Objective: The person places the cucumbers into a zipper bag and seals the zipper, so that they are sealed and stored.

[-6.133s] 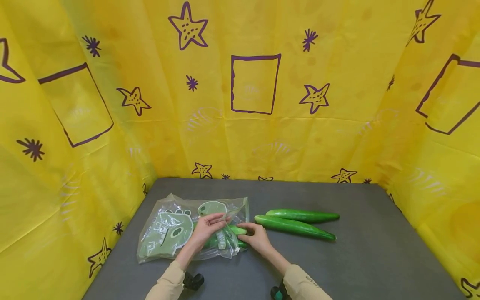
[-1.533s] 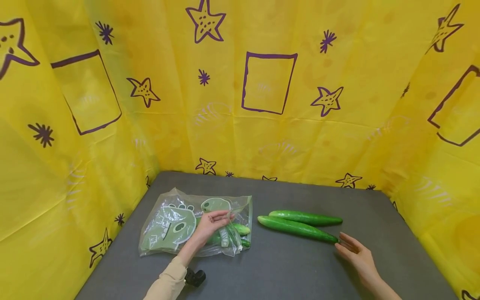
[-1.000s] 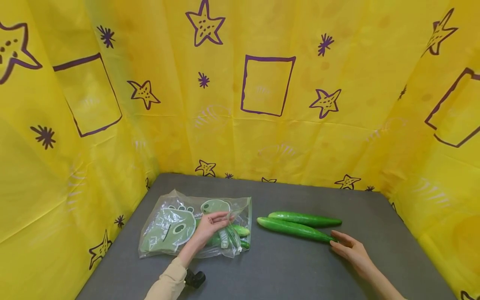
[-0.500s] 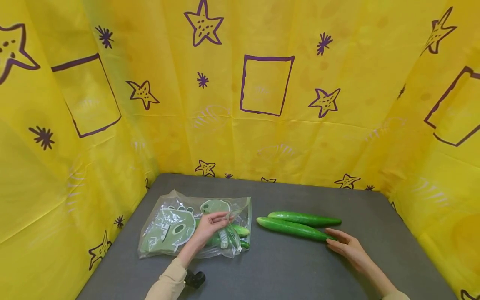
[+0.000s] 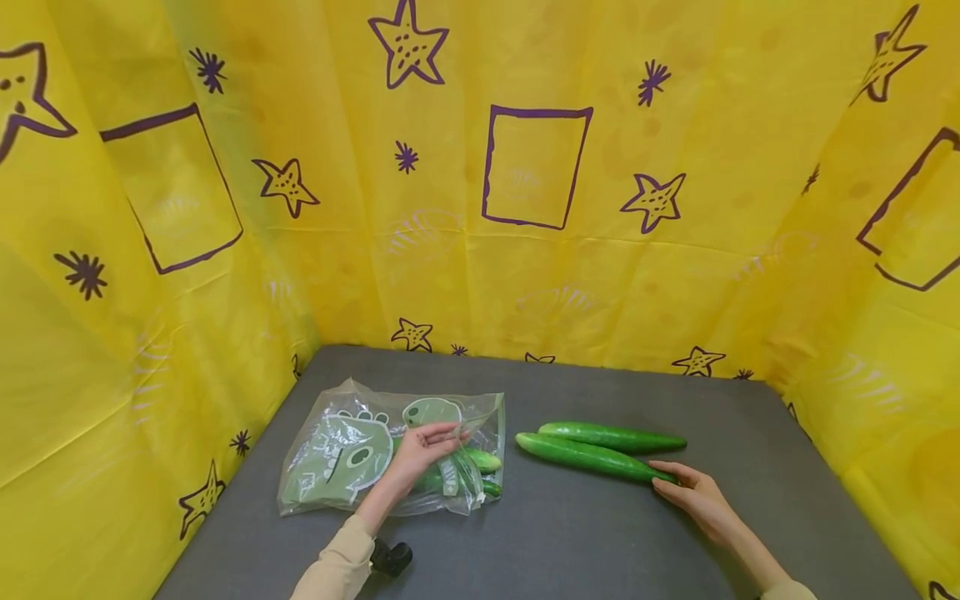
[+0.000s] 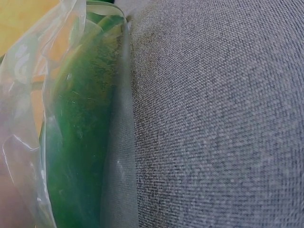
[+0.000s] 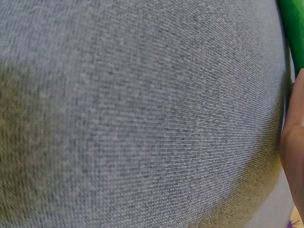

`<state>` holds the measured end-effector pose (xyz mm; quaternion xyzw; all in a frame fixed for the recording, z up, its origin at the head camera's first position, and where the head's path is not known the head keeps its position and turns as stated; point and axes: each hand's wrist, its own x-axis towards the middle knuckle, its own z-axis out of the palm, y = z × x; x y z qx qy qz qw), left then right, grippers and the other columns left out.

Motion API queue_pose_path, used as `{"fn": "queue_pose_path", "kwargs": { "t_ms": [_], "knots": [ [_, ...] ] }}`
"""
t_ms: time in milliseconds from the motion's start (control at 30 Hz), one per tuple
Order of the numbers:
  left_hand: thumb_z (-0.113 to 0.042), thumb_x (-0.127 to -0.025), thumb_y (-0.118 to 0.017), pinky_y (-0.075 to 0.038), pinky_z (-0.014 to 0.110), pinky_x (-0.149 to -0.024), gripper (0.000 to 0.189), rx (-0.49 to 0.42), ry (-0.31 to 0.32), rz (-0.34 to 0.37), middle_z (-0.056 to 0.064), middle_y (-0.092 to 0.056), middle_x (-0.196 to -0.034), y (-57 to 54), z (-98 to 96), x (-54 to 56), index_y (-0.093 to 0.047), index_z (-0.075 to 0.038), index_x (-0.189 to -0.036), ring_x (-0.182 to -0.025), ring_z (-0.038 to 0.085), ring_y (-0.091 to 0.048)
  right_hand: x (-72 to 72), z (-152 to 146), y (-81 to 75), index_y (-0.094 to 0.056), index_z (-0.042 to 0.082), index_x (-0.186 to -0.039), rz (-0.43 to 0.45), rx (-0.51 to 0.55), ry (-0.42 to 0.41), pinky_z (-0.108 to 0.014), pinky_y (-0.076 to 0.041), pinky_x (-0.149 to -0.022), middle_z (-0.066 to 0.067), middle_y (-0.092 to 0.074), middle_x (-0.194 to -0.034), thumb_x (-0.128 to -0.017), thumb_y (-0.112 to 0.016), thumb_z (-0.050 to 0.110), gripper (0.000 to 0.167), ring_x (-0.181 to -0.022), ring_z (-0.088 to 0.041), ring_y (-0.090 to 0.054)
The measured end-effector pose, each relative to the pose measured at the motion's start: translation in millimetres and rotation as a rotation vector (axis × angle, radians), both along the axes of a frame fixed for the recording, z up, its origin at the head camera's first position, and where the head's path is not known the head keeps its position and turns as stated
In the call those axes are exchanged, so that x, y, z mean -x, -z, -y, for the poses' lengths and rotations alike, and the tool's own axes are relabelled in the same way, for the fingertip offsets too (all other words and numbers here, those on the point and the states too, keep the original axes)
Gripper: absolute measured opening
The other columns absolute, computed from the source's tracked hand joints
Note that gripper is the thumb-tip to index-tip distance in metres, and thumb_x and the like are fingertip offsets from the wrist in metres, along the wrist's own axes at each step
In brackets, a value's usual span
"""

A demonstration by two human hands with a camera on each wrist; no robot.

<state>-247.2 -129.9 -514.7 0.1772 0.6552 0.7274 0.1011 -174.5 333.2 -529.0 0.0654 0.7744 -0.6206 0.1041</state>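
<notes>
A clear plastic bag point(image 5: 300, 479) printed with green cartoon dinosaurs lies on the left of the table. Its mouth faces right, and my left hand point(image 5: 414, 454) pinches the upper layer near that mouth. Inside, the pale tips of cucumbers point(image 5: 483, 460) show through; the left wrist view shows a cucumber point(image 6: 80, 128) behind the film. Right of the bag, two long green cucumbers lie side by side: a front cucumber point(image 5: 585, 455) and a rear cucumber point(image 5: 618, 437). My right hand point(image 5: 701, 498) holds the front one's tapered right end between thumb and fingers.
The grey cloth-covered table point(image 5: 570, 542) is walled by a yellow curtain point(image 5: 525, 275) with purple drawings at the back and sides. A black device point(image 5: 392, 557) sits at my left wrist.
My right hand has gone from a cucumber at the bag's mouth to the front cucumber's right end, lately sliding slightly left onto it. The left hand keeps its hold on the bag.
</notes>
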Motion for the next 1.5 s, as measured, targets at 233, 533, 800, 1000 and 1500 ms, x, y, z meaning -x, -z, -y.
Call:
{"fn": "queue_pose_path", "kwargs": {
  "t_ms": [233,533,800,1000,1500],
  "knots": [
    [-0.005,-0.088,-0.064,-0.053,0.019,-0.088,0.044,-0.007,0.012,-0.005,-0.002,-0.072,-0.107,-0.3,0.7,0.7,-0.049,0.016,-0.125,-0.097,0.005,-0.068,-0.9,1,1.0,-0.054,0.002,-0.132,0.008,-0.017,0.025,-0.022,-0.053,-0.076,0.018,-0.064,-0.099,-0.087,-0.068,0.022,0.051,-0.085,-0.006,-0.061],
    [-0.004,-0.089,-0.063,-0.052,0.019,-0.088,0.045,-0.003,0.007,0.005,-0.001,-0.072,-0.107,-1.4,-0.4,0.4,-0.048,0.017,-0.125,-0.097,0.005,-0.068,-1.2,2,2.0,-0.052,0.001,-0.133,-0.002,-0.044,0.048,-0.022,-0.053,-0.075,0.019,-0.064,-0.098,-0.087,-0.069,0.023,0.053,-0.084,-0.005,-0.061],
    [-0.003,-0.088,-0.063,-0.053,0.019,-0.087,0.043,-0.013,0.012,-0.018,0.006,-0.07,-0.11,0.9,-0.8,1.0,-0.05,0.016,-0.124,-0.097,0.005,-0.068,-4.0,4,2.6,-0.055,0.003,-0.131,-0.006,-0.04,0.081,-0.022,-0.053,-0.073,0.018,-0.065,-0.095,-0.086,-0.069,0.022,0.051,-0.082,-0.005,-0.062],
    [-0.003,-0.088,-0.063,-0.053,0.02,-0.088,0.042,-0.016,0.005,-0.018,0.002,-0.071,-0.108,-0.7,-0.4,0.7,-0.051,0.015,-0.124,-0.096,0.005,-0.068,-3.7,7,4.1,-0.059,0.007,-0.129,-0.01,-0.052,0.111,-0.018,-0.052,-0.073,0.015,-0.062,-0.086,-0.086,-0.07,0.023,0.047,-0.08,-0.001,-0.058],
    [-0.004,-0.088,-0.063,-0.052,0.02,-0.088,0.045,0.015,-0.018,0.021,0.001,-0.072,-0.108,-3.8,-0.2,-1.4,-0.049,0.014,-0.126,-0.096,0.004,-0.068,-8.7,11,1.4,-0.062,0.01,-0.126,0.001,0.059,0.191,-0.015,-0.053,-0.076,0.018,-0.068,-0.09,-0.086,-0.07,0.021,0.042,-0.085,0.003,-0.062]
  ]
}}
